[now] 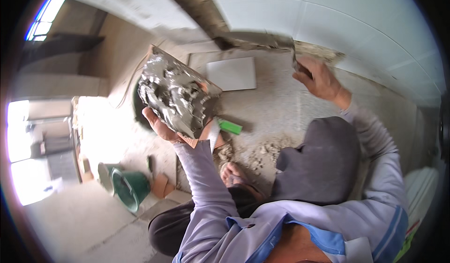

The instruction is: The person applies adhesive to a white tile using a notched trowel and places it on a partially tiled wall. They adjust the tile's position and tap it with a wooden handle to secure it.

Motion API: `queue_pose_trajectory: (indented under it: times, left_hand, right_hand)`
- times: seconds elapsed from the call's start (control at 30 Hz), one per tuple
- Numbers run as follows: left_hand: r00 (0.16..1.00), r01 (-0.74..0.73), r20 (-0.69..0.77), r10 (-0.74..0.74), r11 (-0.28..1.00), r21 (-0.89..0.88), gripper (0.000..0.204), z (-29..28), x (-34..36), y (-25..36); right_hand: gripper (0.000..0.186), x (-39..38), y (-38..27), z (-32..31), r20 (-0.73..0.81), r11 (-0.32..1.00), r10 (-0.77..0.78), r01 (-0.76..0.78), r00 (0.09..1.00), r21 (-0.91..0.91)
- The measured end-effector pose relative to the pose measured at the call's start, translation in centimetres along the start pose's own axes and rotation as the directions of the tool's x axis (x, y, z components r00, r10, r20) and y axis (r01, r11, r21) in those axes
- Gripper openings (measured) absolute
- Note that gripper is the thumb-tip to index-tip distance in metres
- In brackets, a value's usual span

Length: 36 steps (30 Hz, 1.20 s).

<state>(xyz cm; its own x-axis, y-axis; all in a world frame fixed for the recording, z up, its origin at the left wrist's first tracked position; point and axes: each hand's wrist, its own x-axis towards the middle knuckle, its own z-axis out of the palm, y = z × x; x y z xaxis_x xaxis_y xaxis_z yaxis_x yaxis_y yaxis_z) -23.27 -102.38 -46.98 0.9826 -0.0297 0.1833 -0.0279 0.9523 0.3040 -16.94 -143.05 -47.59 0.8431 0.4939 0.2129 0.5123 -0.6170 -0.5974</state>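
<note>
My left hand (161,125) is closed on the near-left edge of a tile (188,141), whose orange-brown edges show at its corners. A thick, uneven layer of wet grey mortar (171,89) covers its upper face. Out to the right, my right hand (318,78) grips the handle of a trowel (269,39). The long blade, somewhat blurred, lies along the rough gap at the foot of the white tiled wall (328,14). Whether the blade touches the wall cannot be made out. Between the hands, a white tile (231,74) lies flat on the floor.
A bright green block (230,127) lies beneath the held tile, near crumbled rubble (267,152) and my bare foot (233,174). Green buckets (131,188) stand at the left beside orange tile pieces (161,185). Another dark green container (138,101) is partly hidden behind the mortar.
</note>
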Motion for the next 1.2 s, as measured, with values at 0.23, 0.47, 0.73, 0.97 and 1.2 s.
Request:
queue_pose_trajectory:
  times: [0.23,0.47,0.73,0.97,1.2]
  left_hand:
    - [0.592,-0.473,-0.329,0.736,0.648,0.597,0.060,9.2,-4.0,9.6]
    - [0.426,-0.445,-0.337,0.840,0.519,0.730,0.054,8.8,-3.4,7.6]
    - [0.871,-0.008,-0.469,0.150,0.957,0.292,0.082,4.9,0.8,-8.1]
    - [0.876,0.242,-0.476,-0.071,0.921,0.307,0.109,0.0,1.1,-25.4]
    - [0.802,0.254,-0.592,-0.079,0.942,0.218,0.082,-3.1,1.7,-36.0]
  right_hand:
    - [0.025,22.3,-17.0,4.3,0.778,0.925,-0.182,-0.164,0.601,0.343]
    - [0.038,23.9,-20.7,14.6,0.847,0.684,-0.093,-0.585,0.523,0.436]
    - [0.061,2.5,-5.4,5.4,0.488,0.379,-0.317,-0.364,0.813,0.851]
    - [0.078,-12.3,0.2,4.7,0.336,-0.148,0.314,-0.303,0.888,0.941]
    - [0.077,-16.3,8.6,5.4,0.244,-0.159,0.459,-0.191,0.855,0.969]
